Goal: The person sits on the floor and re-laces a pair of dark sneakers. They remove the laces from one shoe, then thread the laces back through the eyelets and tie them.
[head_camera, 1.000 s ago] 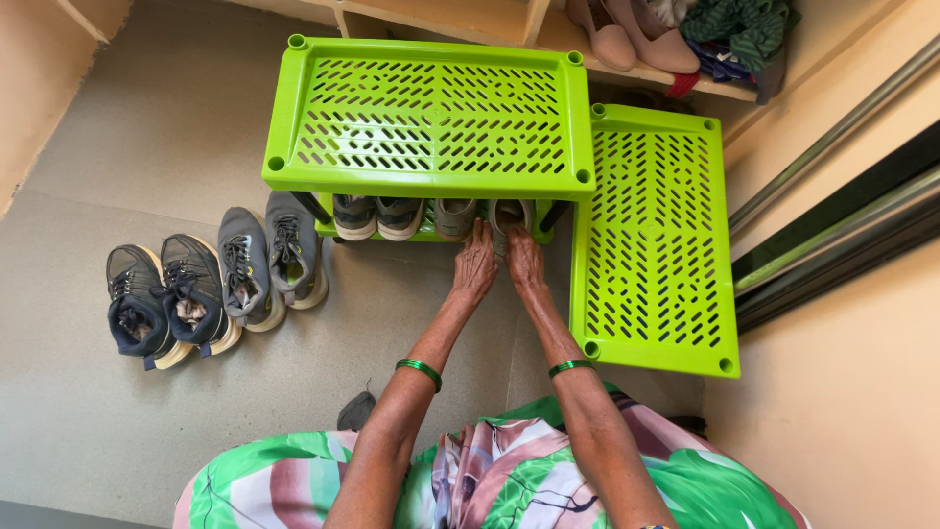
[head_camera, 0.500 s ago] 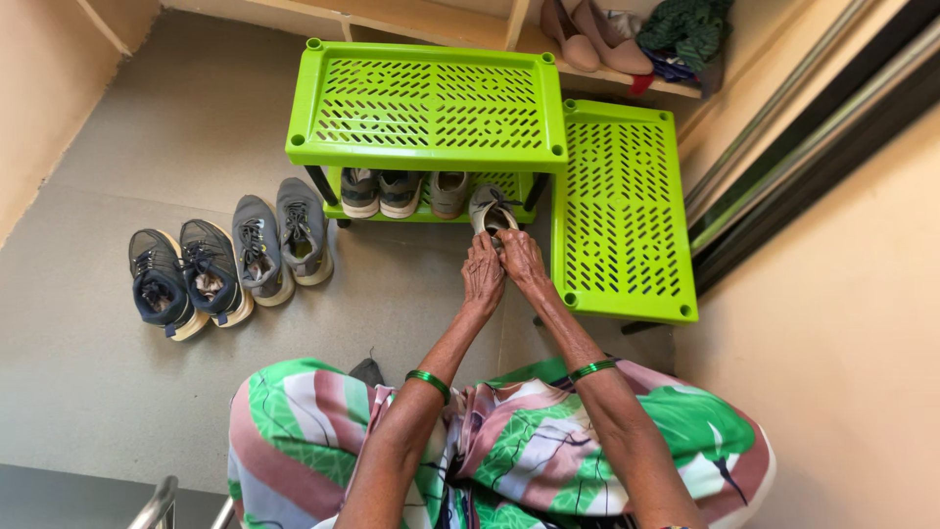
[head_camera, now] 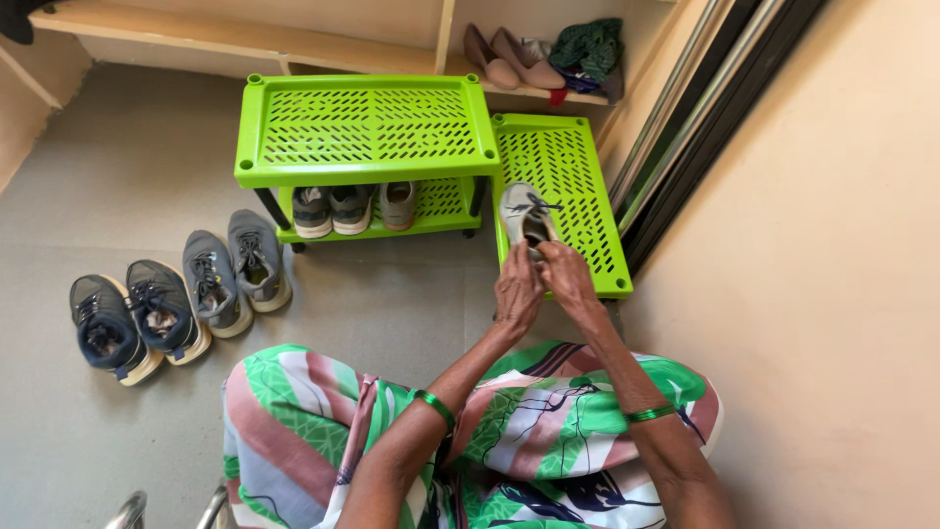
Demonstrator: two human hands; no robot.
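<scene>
Both of my hands grip the heel end of a light grey sneaker (head_camera: 524,213), lifted in front of the loose green shelf panel (head_camera: 578,186). My left hand (head_camera: 516,292) grips it from the left, my right hand (head_camera: 566,276) from the right. A green two-tier shoe rack (head_camera: 364,127) stands ahead; its lower shelf holds three shoes (head_camera: 348,208). Green bangles ring both wrists.
Two grey sneakers (head_camera: 235,266) and two dark blue sneakers (head_camera: 127,318) lie on the floor at left. A wooden shelf at the back carries pink flats (head_camera: 504,56) and dark cloth (head_camera: 587,46). A sliding door track runs along the right wall.
My hands pulled the light grey sneaker out from the rack's lower shelf and brought it right and toward me. The view shifted back from the rack.
</scene>
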